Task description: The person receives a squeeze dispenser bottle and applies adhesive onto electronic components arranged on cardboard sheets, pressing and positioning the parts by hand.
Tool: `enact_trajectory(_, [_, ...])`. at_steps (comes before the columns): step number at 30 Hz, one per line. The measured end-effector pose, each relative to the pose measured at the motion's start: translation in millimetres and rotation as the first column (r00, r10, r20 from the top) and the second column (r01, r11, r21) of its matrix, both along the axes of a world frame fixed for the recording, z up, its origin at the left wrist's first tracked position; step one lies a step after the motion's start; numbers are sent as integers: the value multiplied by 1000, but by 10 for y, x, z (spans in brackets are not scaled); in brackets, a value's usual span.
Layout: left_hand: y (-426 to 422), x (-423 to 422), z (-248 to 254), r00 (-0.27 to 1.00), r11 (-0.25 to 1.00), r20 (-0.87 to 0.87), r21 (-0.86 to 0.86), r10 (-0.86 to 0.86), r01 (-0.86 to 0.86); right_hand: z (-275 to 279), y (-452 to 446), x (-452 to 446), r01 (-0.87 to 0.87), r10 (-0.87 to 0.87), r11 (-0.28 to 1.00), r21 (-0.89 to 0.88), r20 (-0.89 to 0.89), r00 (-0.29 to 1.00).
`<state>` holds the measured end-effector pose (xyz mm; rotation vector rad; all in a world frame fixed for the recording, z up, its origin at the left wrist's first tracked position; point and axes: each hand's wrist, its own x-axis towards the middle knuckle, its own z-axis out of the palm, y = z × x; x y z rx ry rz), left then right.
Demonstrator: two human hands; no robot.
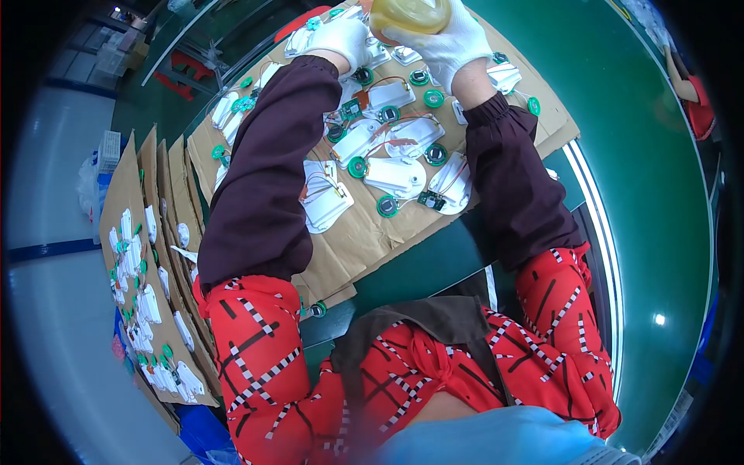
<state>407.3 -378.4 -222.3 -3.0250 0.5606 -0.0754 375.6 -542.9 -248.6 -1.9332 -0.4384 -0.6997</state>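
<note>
My right hand (459,48), in a white glove, is closed around a yellowish translucent bottle (418,14) at the top edge of the view. The bottle's rounded end faces me; its far end is out of sight. My left hand (344,42), also gloved, is bent down over the white plastic parts at the far side of the cardboard sheet (341,252). Its fingers look curled, and whatever they hold is hidden. Nearer me lie several white plastic housings (395,177) with wires, green-rimmed round pieces (387,205) and small green circuit boards (432,201).
On the left, several cardboard sheets (116,209) stand upright, with similar white parts on the outer one. The green tabletop (659,256) extends along the right. Red stools (186,74) are beyond the table at upper left. Another person's red sleeve (700,108) shows at far right.
</note>
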Motion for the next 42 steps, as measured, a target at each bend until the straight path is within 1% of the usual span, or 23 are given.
enact_trajectory(1, [7, 19, -19, 1000, 1000, 1, -8, -3, 3, 33, 7, -4, -113, 117, 980, 163, -15, 993])
enact_trajectory(2, [6, 16, -14, 1000, 1000, 3, -17, -6, 6, 66, 16, -16, -218, 233, 922, 321, -10, 972])
enact_trajectory(5, [-9, 0, 13, 1000, 1000, -12, 18, 7, -7, 61, 14, 8, -259, 279, 896, 360, -3, 960])
enact_trajectory(11, [-2, 20, -5, 1000, 999, -20, 34, 8, -7, 66, 9, 63, -372, 409, 798, 474, 29, 912])
enact_trajectory(12, [-5, 15, 5, 1000, 999, -20, 33, 8, -8, 98, -2, 40, -373, 409, 798, 473, 28, 912])
enact_trajectory(14, [-13, -3, 26, 999, 999, -51, 36, 14, -12, 165, -45, -18, -286, 319, 883, 373, -29, 947])
enact_trajectory(21, [-26, -57, 64, 999, 1000, -37, 24, 13, -13, 110, -78, -25, -182, 216, 938, 294, -89, 972])
enact_trajectory(27, [-31, -54, 55, 1000, 999, -19, 40, 14, -14, 34, -106, -33, -74, 105, 975, 210, -138, 985])
enact_trajectory(29, [-20, -21, 21, 999, 994, 15, 105, 34, -35, 10, -112, -37, -39, 67, 983, 181, -152, 986])
enact_trajectory(30, [-20, -30, 25, 999, 994, 15, 105, 33, -35, -2, -114, -39, -21, 48, 986, 166, -158, 986])
enact_trajectory(32, [-27, -53, 44, 1000, 999, 0, 42, 8, -8, -15, -122, -38, 15, 8, 991, 135, -169, 986])
enact_trajectory(36, [3, 2, -11, 1000, 999, -19, 51, 9, -8, 34, -98, -57, 68, -51, 994, 88, -184, 982])
enact_trajectory(38, [37, 11, -28, 999, 1000, -39, -11, -19, 18, 124, -66, -52, -5, 25, 917, 398, -46, 999])
enact_trajectory(39, [53, 18, -30, 999, 1000, -39, -10, -19, 18, 161, -81, -64, -5, 25, 917, 398, -45, 999])
enact_trajectory(41, [74, 23, -25, 997, 998, -76, 57, -19, 24, 208, -117, -84, -66, 28, 847, 527, 79, 996])
enact_trajectory(42, [72, 16, -22, 997, 998, -75, 59, -18, 22, 215, -117, -44, -96, 15, 812, 576, 143, 990])
